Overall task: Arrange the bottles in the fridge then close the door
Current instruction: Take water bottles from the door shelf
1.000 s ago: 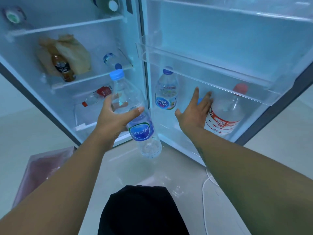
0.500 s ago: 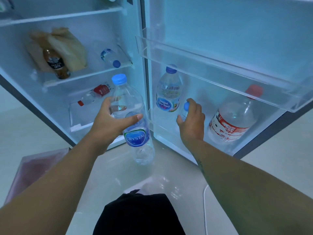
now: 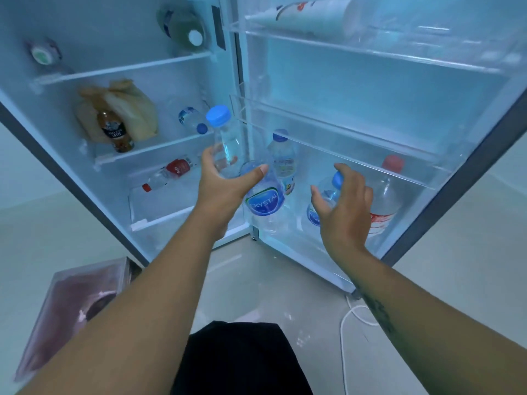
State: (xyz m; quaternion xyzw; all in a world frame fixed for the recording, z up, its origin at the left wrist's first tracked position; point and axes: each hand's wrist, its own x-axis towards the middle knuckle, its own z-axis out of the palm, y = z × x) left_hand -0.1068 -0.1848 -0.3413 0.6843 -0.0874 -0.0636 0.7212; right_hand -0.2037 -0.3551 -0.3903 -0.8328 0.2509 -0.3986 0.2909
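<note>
Your left hand (image 3: 225,183) grips the Crystal bottle (image 3: 245,172) at mid-body, its long axis tilted, cap up and left, just left of the door rack (image 3: 288,246). Your right hand (image 3: 346,206), fingers open, cups a small blue-capped bottle (image 3: 328,192) standing there; the free slot lies between it and the upright bottle (image 3: 282,161).

Counting in view: four blue-capped bottles (image 3: 281,163) are showing, the Crystal bottle (image 3: 265,201) included; two red-capped bottles (image 3: 385,195); one brown bottle (image 3: 115,132); one white-capped bottle (image 3: 185,27). Two hands are reaching in: left hand (image 3: 225,186), right hand (image 3: 346,206).
</note>
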